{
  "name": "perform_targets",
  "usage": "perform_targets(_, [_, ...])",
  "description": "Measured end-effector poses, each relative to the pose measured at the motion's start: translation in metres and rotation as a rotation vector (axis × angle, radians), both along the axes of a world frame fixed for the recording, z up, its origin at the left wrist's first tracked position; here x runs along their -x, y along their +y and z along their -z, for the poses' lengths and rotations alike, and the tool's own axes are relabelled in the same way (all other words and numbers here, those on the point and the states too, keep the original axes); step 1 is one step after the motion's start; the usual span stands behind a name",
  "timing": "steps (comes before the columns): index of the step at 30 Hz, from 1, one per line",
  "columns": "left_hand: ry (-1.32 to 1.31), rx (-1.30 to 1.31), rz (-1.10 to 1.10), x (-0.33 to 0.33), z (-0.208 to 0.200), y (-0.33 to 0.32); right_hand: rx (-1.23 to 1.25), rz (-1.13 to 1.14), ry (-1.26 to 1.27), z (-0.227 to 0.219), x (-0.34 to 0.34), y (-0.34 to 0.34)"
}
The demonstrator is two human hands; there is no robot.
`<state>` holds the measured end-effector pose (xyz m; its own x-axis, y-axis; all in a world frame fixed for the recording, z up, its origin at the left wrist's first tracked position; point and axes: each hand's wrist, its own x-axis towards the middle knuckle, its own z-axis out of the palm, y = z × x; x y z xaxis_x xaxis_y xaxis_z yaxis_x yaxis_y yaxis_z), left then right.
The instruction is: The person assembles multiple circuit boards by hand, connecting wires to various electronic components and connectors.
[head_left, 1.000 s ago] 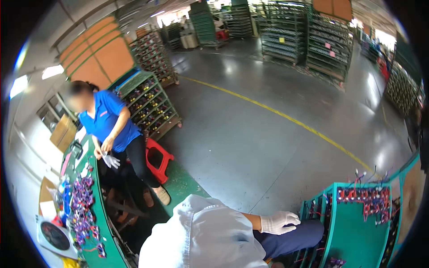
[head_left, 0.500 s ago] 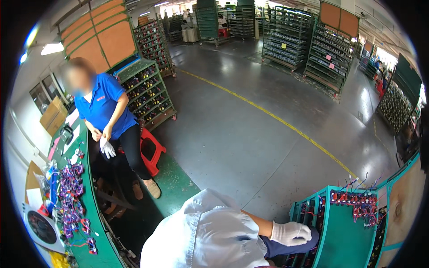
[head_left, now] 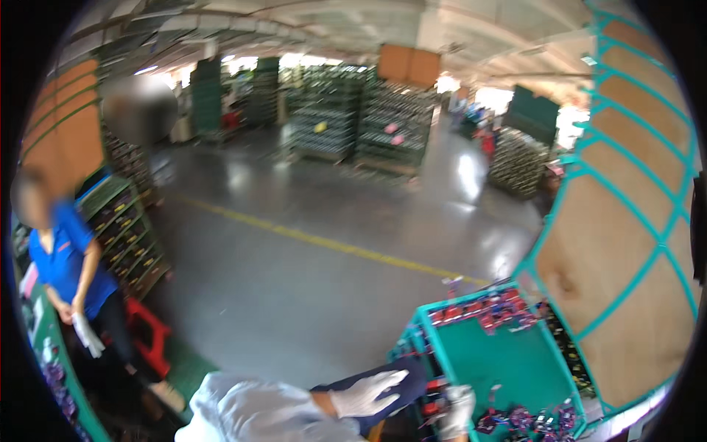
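Note:
My left hand (head_left: 364, 394) wears a white glove and lies flat, fingers apart, on dark blue cloth over my knee (head_left: 409, 372). A white sleeve (head_left: 250, 412) covers my arm above it. My right hand (head_left: 456, 409), also in a white glove, comes up from the lower edge at the near left corner of a green tray (head_left: 493, 361). It is blurred, so I cannot tell its grip. Small red and dark parts (head_left: 482, 309) lie along the tray's far rim, and more parts (head_left: 530, 421) along its near edge.
A brown board in a green lattice frame (head_left: 626, 243) rises at the right. At the left a person in a blue shirt (head_left: 66, 269) stands holding white gloves, by a red stool (head_left: 147, 339) and a green bench (head_left: 55, 368). Racks (head_left: 353, 118) stand beyond a yellow floor line (head_left: 324, 241).
The view has swung right and upward. The green tray and brown board now fill the right side. My right hand has come into view at the tray. My left hand stays on my knee.

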<state>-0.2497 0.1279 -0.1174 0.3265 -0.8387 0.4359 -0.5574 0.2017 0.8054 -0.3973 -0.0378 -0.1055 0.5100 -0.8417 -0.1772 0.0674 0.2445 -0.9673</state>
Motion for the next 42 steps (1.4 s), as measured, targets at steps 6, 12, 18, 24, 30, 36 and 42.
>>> perform_targets(6, [-0.066,0.119,0.146,0.008,0.002,-0.024,0.033,-0.224,-0.099,0.011,-0.011,0.048])
perform_targets(12, [-0.105,-0.042,0.274,0.002,0.005,-0.026,-0.196,-0.221,-0.022,-0.015,0.009,0.053])
perform_targets(18, [-0.530,0.238,0.133,-0.011,0.047,-0.045,-0.598,-0.174,-0.133,0.070,0.005,0.031])
perform_targets(24, [-0.523,0.279,0.064,-0.022,0.043,-0.034,-0.734,-0.431,-0.315,0.085,0.012,0.028])
perform_targets(30, [-0.509,0.276,-0.010,-0.040,0.043,-0.022,-0.934,-0.692,-0.481,0.089,0.006,0.022])
perform_targets(36, [-0.476,0.292,-0.041,-0.032,0.044,-0.018,-0.607,-0.440,-0.341,0.079,-0.029,0.026])
perform_targets(42, [-0.424,0.305,0.023,-0.016,0.046,-0.027,-0.064,0.064,-0.113,0.071,-0.053,0.034])
